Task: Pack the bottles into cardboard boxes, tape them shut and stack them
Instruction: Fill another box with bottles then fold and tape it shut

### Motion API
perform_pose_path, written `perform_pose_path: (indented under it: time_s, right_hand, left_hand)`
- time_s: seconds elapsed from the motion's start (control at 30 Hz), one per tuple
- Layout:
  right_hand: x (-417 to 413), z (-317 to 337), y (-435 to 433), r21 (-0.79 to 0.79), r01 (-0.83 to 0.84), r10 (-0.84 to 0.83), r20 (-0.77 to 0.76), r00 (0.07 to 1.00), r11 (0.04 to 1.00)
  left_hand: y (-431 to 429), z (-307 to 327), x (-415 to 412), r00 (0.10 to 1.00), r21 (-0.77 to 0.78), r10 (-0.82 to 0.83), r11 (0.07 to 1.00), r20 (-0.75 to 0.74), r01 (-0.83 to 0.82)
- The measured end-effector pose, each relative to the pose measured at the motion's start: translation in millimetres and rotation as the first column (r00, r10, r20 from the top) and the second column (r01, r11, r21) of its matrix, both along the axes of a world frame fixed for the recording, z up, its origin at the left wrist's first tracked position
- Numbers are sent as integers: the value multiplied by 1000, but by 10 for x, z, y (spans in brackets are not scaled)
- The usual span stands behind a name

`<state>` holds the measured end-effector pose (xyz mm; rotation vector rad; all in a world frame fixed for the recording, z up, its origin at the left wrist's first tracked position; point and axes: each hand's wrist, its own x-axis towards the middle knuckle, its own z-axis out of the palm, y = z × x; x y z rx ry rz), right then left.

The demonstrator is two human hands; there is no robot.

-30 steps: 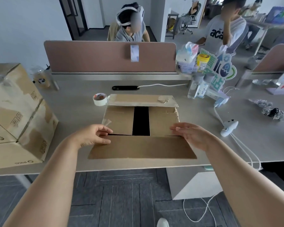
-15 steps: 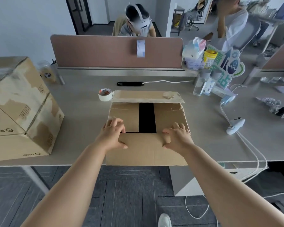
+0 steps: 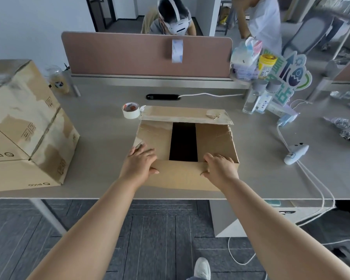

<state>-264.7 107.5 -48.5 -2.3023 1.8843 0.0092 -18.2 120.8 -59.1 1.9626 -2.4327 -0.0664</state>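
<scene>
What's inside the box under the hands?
Only a black gap shows between the two side flaps of the cardboard box; nothing discernible in it. The flaps, left hand and right hand cover the rest, so contents unknown.

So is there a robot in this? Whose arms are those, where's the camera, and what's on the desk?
There is no machine here. These are a person's two bare arms, filmed by one wide-angle camera worn on their head, which looks forward and down.

The left hand and the right hand each grip the near flap of a brown cardboard box on the grey desk, with the fingers over the flap's edge. The box's two side flaps are folded in with a dark gap between them, and the far flap lies open.

By the box's far left corner stands a white roll of tape. To the left sit larger brown cardboard boxes. To the right are clear plastic bottles and a white handheld controller.
</scene>
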Motion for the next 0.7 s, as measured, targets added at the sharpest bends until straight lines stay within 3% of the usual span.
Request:
perform_pose_path:
  time_s: [0.13, 0.27, 0.4, 0.53, 0.7]
  right_hand:
    - [4, 125, -78, 180, 23, -36, 70, 997, 983]
    - [13, 242, -212, 316, 48, -131, 246, 960, 947]
    - [26, 265, -439, 146, 77, -113, 263, 958, 986]
    - [46, 293, -707, 80, 71, -88, 237, 968, 994]
    - [119, 359, -1106, -139, 129, -82, 302, 950, 982]
  left_hand:
    - [-42, 162, 3, 995, 133, -29, 991, 91, 17]
    - [-167, 396, 8, 998, 191, -28, 981, -65, 40]
    - [-427, 508, -11, 979, 159, 10, 987, -205, 23]
    - [-744, 508, -82, 972, 140, -1, 990, -236, 34]
    - [-1124, 450, -85, 965, -56, 15, 998, -262, -31]
